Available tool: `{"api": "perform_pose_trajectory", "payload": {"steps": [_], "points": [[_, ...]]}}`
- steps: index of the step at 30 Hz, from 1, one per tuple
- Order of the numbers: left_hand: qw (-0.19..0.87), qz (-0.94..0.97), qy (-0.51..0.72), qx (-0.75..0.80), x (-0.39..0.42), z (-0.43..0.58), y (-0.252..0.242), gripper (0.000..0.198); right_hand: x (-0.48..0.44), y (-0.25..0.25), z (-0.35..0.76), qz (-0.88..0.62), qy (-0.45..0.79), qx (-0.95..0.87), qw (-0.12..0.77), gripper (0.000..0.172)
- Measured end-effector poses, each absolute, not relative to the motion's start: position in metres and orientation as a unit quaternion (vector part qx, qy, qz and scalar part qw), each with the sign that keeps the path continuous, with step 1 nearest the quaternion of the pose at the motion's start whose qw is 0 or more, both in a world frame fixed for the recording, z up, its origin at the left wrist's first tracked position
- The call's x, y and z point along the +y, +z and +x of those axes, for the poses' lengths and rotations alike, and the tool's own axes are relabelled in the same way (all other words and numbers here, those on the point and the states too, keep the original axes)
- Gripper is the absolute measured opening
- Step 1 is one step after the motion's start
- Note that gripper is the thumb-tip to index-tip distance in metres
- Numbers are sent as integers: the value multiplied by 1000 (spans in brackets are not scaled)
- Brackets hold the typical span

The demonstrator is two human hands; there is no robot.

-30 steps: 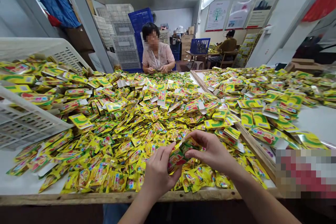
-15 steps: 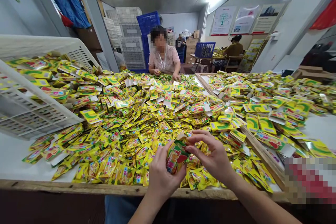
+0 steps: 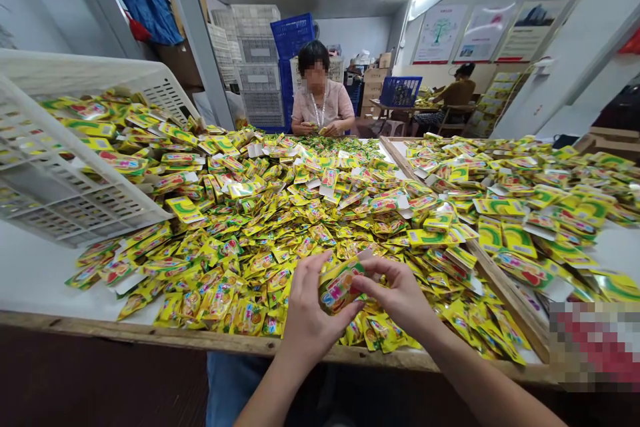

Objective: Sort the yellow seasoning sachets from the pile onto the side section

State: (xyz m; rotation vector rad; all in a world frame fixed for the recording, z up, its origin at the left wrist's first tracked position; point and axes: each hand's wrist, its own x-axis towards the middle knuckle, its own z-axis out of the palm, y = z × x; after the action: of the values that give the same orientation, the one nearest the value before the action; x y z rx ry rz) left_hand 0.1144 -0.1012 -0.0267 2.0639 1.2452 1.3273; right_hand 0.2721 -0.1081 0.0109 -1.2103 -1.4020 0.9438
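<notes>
The left hand (image 3: 313, 313) is holding a small yellow box (image 3: 339, 290). Its grip is curling round the box, thumb lying along the lower edge and fingers bracing the upper-left side. The right hand (image 3: 400, 290) is pinching the opposite end; its grip is closing thumb and forefinger on the box beside a raised white flap (image 3: 366, 255). The box is tilting in both hands above the near edge of the table (image 3: 30, 267). Loose yellow packets (image 3: 250, 307) are lying in a heap beneath and beyond the hands. At left, a white crate (image 3: 37, 177) is resting on its side, with boxes spilling from its mouth. At right, a wooden divider (image 3: 505, 287) is separating the heap from further boxes. Across the table, a co-worker (image 3: 325, 103) is sitting with both hands together.
</notes>
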Motion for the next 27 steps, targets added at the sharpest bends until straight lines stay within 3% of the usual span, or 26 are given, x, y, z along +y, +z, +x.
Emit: {"api": "perform_pose_trajectory", "payload": {"steps": [5,11,13,15,17,19,23,25,27], "points": [[348,661,468,472,-105,111,-26,54,-116,11,267,-465,508,-534,491,32],[309,647,516,469,-112,114,-39,31,-118,-2,264,-438,559,-553,435,33],[303,633,543,462,-115,116,-45,23,-121,-12,264,-468,510,-558,458,29],[298,608,574,460,-119,118,-51,19,-127,-22,263,-506,401,-539,541,25],[293,592,592,462,-124,122,-57,18,-134,-32,261,-524,314,-507,608,45],[303,614,573,450,-130,124,-63,19,-141,-39,263,-537,344,-501,585,62],[351,711,469,389,-137,117,-75,30,-143,-28,303,-597,444,-466,479,59],[324,714,474,401,-134,107,-84,37,-140,-5,348,-675,361,-407,498,63],[259,685,517,443,-126,96,-93,33,-136,23,401,-741,189,-351,541,53]]}}
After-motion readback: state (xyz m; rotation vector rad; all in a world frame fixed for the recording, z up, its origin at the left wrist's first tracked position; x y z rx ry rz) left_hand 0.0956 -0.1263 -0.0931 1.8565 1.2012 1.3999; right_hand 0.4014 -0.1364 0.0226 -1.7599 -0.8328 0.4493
